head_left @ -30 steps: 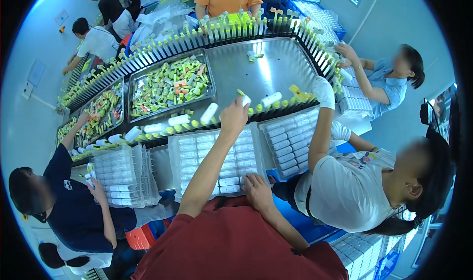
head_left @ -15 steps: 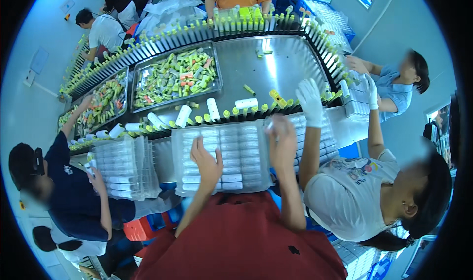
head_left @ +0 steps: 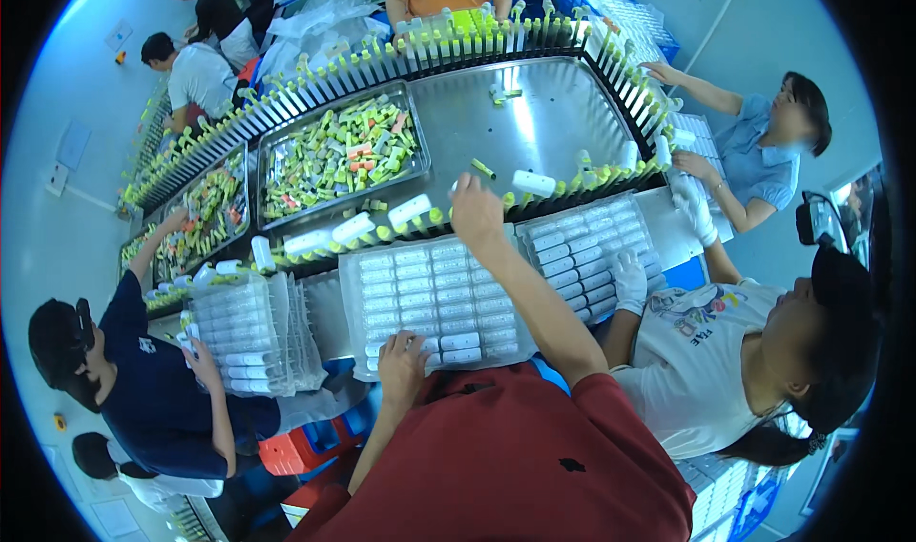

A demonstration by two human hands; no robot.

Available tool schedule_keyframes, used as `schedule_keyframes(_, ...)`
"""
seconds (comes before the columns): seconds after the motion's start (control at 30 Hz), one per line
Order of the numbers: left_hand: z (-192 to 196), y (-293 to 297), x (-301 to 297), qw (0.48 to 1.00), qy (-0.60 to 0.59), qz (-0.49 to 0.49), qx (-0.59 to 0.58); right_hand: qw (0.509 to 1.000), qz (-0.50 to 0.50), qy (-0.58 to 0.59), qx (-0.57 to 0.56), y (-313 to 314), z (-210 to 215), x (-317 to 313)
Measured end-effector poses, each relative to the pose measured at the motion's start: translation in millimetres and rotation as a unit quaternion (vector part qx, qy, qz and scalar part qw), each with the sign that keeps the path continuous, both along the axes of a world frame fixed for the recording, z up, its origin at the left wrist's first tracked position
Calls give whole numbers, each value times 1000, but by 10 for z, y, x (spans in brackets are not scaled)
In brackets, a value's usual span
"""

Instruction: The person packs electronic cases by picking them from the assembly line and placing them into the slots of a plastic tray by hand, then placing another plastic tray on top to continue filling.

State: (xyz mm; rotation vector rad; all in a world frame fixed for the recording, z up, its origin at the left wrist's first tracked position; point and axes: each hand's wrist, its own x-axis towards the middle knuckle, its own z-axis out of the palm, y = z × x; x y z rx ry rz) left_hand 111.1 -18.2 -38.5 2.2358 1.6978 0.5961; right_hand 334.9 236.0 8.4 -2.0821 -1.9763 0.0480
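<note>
A clear plastic tray [head_left: 358,299] with rows of moulded slots lies in front of me, and several white cylinders [head_left: 461,341] sit in its nearest rows. My left hand [head_left: 403,363] rests over these near rows, fingers curled down on a white cylinder partly hidden beneath them. My right hand [head_left: 477,216] reaches past the tray's far edge, above the black rack [head_left: 491,219]. Its fingers are pinched and slightly blurred; a small whitish bit shows at the tips, too little to name. Along the rack stand yellow-green tipped sticks, some with white cylinders [head_left: 410,209] lying across or capping them.
Behind the rack, a steel tray [head_left: 423,165] holds many yellow-green and orange pieces. A co-worker's gloved hand [head_left: 628,280] is over another tray [head_left: 572,227] at my right. At my left, a person in navy [head_left: 162,389] works beside stacked trays [head_left: 229,327].
My right hand has moved from the tray's right side up and left to the rack. My left hand has lowered to the near rows, its fingers curling. The co-worker's gloved hand has dropped toward their tray.
</note>
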Motion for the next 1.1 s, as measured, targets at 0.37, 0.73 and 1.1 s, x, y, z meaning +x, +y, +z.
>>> schedule_keyframes(0.37, 732, 528, 221, 968, -182, -28, -173, 973, 145, 179, 19, -2083, -406, 171)
schedule_keyframes(0.73, 1332, 2483, 1565, 892, 87, -376, 236, 963, 240, 116, 41, -2440, -742, 36)
schedule_keyframes(1.1, 929, 2737, 1096, 963, 146, -213, 77, 953, 223, 202, -22, -2460, -807, 203)
